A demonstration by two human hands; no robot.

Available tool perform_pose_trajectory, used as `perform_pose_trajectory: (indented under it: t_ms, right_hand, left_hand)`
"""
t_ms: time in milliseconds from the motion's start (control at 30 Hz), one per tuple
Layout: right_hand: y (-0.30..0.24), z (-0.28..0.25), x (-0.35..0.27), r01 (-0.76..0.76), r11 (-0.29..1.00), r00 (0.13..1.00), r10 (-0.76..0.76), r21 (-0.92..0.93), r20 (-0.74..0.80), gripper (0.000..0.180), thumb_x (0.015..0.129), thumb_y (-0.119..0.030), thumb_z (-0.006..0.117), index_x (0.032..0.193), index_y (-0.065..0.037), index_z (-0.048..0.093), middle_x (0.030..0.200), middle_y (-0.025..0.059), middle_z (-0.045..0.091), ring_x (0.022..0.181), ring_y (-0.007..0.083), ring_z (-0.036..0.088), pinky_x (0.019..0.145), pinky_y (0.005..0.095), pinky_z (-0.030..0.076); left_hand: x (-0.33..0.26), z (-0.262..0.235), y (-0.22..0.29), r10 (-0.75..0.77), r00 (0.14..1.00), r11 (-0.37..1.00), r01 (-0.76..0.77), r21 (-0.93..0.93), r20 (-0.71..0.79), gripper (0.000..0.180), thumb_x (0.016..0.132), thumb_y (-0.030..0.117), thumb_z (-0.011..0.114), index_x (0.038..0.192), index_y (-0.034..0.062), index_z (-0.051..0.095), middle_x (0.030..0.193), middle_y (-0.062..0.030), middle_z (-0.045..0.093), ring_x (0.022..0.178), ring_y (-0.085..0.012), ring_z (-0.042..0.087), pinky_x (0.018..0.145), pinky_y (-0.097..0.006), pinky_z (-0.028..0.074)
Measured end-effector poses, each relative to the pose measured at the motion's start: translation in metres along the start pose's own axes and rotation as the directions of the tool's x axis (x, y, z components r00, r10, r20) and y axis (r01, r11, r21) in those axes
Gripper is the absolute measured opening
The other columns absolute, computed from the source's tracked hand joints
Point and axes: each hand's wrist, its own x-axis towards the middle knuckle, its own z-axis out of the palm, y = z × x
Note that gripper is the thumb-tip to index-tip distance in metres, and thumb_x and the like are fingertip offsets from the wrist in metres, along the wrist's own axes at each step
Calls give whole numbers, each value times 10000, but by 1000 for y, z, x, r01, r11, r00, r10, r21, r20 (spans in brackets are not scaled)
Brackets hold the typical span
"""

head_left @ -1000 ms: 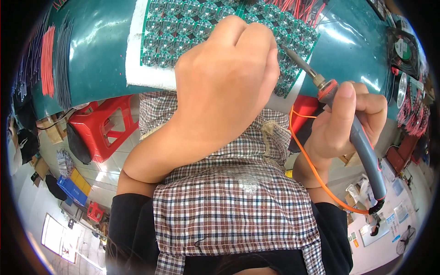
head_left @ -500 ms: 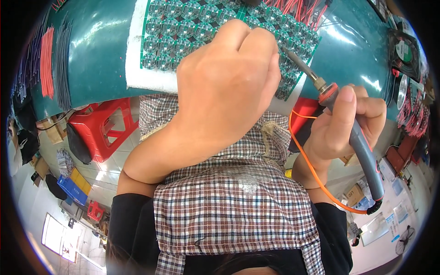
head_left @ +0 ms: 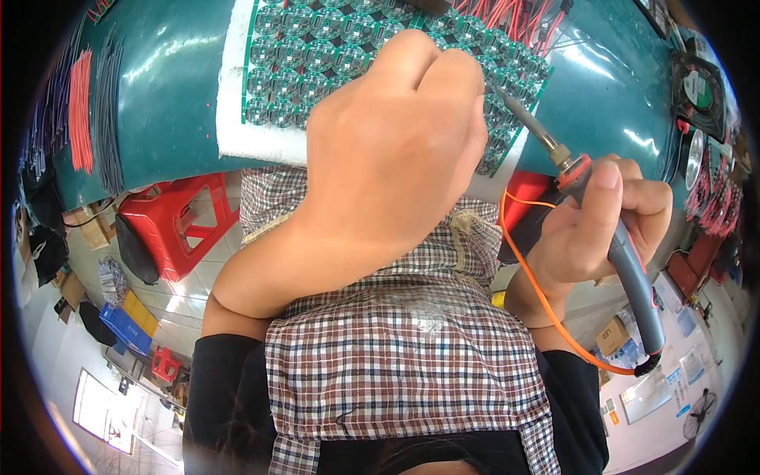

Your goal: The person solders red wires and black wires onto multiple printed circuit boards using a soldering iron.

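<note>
My right hand [head_left: 606, 218] grips a soldering iron [head_left: 633, 293] with a grey and red handle and an orange cord [head_left: 538, 289]. The iron's metal tip points up and left, over the right part of a green panel of small round circuit boards [head_left: 348, 32]. Closed in a fist, my left hand [head_left: 396, 142] is held over the middle of that panel. Its fingertips face away, so anything pinched in them is hidden. The panel lies on a white foam sheet [head_left: 261, 141] on the green tabletop [head_left: 174, 103].
Red wires [head_left: 81, 111] and grey wires [head_left: 108, 111] lie in bundles at the left; more red wires [head_left: 507, 12] are behind the panel. A small black fan [head_left: 698, 91] stands at the right edge. Below the table is a red stool [head_left: 178, 226].
My right hand has shifted slightly right and down with the soldering iron, so its tip sits a little farther from my left hand. My left hand has barely moved.
</note>
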Motion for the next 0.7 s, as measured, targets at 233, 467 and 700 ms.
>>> perform_pose_trajectory:
  t_ms: [233,467,700]
  right_hand:
    - [1,4,-1,-44,999,999,44,5,10,286,896,21,661,812,-73,404,592,-2,471,519,46,375,513,220,318]
    - [1,3,-1,-50,999,998,50,11,23,285,895,26,660,820,-72,403,593,0,478,518,50,382,515,223,326]
    - [0,-1,1,-15,1000,1000,15,-5,-17,281,901,-15,663,811,-81,405,600,-2,484,528,55,386,523,238,322]
  left_hand:
    - [1,4,-2,12,1000,1000,-12,12,18,96,825,55,744,893,97,690,801,-15,605,525,-97,542,501,-253,434]
    - [2,7,-4,21,999,1000,-22,8,36,94,825,50,740,895,87,689,798,-19,606,557,-110,572,513,-264,449]
    - [4,-4,0,-14,999,1000,14,14,29,78,843,53,736,900,79,689,822,-29,609,583,-118,594,527,-251,465]
